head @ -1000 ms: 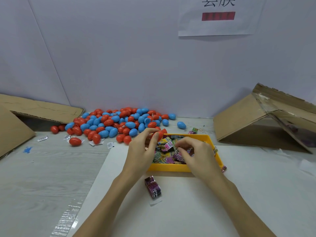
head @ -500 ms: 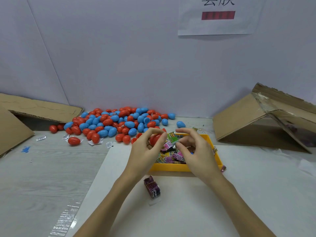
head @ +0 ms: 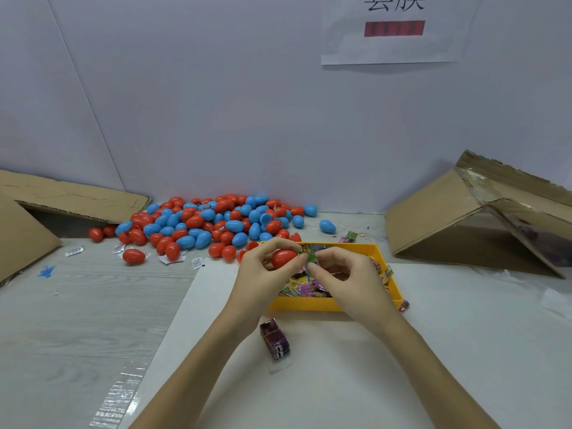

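Observation:
My left hand [head: 263, 274] holds a red plastic egg half [head: 283, 257] above the yellow tray [head: 325, 304]. My right hand [head: 343, 274] pinches a small green wrapped packet [head: 308, 253] right at the open side of that red half. Both hands meet over the tray's near left part. The tray holds several small colourful wrapped packets [head: 305, 287], partly hidden by my hands.
A heap of red and blue plastic eggs [head: 210, 224] lies at the back against the wall. A purple bundle of packets [head: 275, 340] lies on the white sheet [head: 340, 382] near me. Tipped cardboard boxes stand at left [head: 28, 224] and right [head: 473, 218].
My right hand lifted a green packet out of the tray and brought it to the red egg half in my left hand, which rose slightly.

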